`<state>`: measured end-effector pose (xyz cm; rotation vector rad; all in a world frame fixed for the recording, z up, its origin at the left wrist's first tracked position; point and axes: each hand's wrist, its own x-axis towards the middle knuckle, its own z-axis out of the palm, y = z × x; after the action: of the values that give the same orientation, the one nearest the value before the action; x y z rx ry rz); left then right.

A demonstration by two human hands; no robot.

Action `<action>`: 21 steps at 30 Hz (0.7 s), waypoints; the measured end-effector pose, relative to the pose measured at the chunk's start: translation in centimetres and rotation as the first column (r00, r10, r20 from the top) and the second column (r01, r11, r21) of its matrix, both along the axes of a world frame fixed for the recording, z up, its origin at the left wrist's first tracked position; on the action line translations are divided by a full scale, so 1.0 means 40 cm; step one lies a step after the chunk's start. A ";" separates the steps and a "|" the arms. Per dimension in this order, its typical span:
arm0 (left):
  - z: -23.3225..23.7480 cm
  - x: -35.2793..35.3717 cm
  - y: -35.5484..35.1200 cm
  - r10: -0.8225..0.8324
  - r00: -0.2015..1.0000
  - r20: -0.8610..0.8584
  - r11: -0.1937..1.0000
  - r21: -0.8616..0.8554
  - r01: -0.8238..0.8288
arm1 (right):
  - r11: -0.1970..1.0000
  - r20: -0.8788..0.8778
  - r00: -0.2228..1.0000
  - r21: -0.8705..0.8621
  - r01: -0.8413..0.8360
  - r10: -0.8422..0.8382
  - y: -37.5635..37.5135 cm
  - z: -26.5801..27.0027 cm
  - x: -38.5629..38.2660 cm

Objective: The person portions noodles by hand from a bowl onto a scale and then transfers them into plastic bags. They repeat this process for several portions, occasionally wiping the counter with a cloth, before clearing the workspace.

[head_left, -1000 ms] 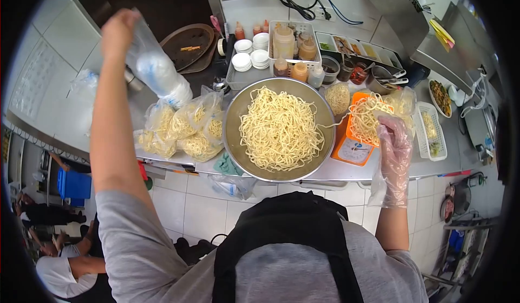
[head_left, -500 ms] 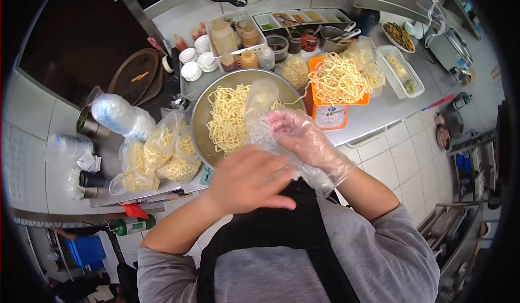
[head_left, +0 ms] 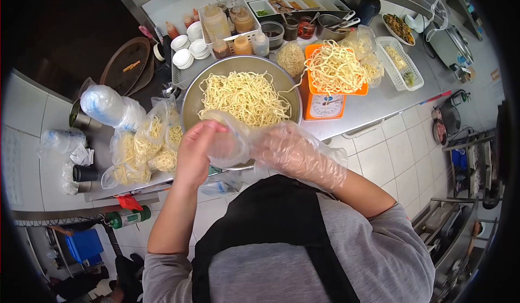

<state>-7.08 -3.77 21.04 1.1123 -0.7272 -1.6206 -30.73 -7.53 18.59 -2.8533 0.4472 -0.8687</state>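
Note:
My bare left hand (head_left: pixel 196 148) pinches the edge of a clear plastic bag (head_left: pixel 230 140) just over the near rim of a large metal bowl (head_left: pixel 188 105). On the bag's other side is my right hand (head_left: pixel 290 151), in a clear plastic glove, its fingers closed on the bag. Inside the bowl lies a heap of pale noodles (head_left: pixel 246 100). Right of the bowl stands an orange kitchen scale (head_left: pixel 325 107); its orange tray (head_left: pixel 362 90) carries more noodles, and one strand trails toward the bowl.
Bags of noodles (head_left: pixel 146 146) and a wrapped stack of cups (head_left: pixel 111 107) lie left of the bowl. Behind it stand a white basket of sauce bottles (head_left: pixel 230 26), small white dishes (head_left: pixel 183 59) and a condiment tray (head_left: pixel 298 6). A white basket (head_left: pixel 401 67) sits at right.
My left hand has moved left and taken hold of the bag, which is now stretched between both hands. My right hand has come down nearer my body, uncovering the noodles in the bowl.

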 end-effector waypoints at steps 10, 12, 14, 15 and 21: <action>-0.126 -0.128 0.001 0.555 0.477 0.682 0.730 -0.674 0.114 | 0.796 0.512 0.699 0.589 0.137 -0.499 -0.097 -0.057 0.053; -0.133 -0.116 -0.042 0.650 0.436 0.622 0.719 -0.690 -0.087 | 0.120 0.349 0.893 0.937 -0.328 -0.283 -0.051 -0.011 0.037; -0.139 -0.106 -0.059 0.639 0.464 0.613 0.748 -0.636 -0.190 | 0.075 0.433 0.897 0.901 -0.427 -0.093 -0.038 0.028 0.006; -0.089 -0.122 -0.051 0.495 0.820 0.288 0.851 -0.353 -0.389 | 0.161 0.405 0.912 0.906 -0.392 -0.059 -0.050 0.038 -0.010; 0.014 -0.175 -0.005 0.016 0.946 0.324 0.843 -0.513 0.162 | 0.309 0.489 0.725 0.872 -0.380 -0.486 -0.162 -0.055 -0.126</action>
<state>-14.09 -3.99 21.58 0.9375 -1.3583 -1.1870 -35.75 -14.00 16.41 -1.2106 0.6529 -1.0732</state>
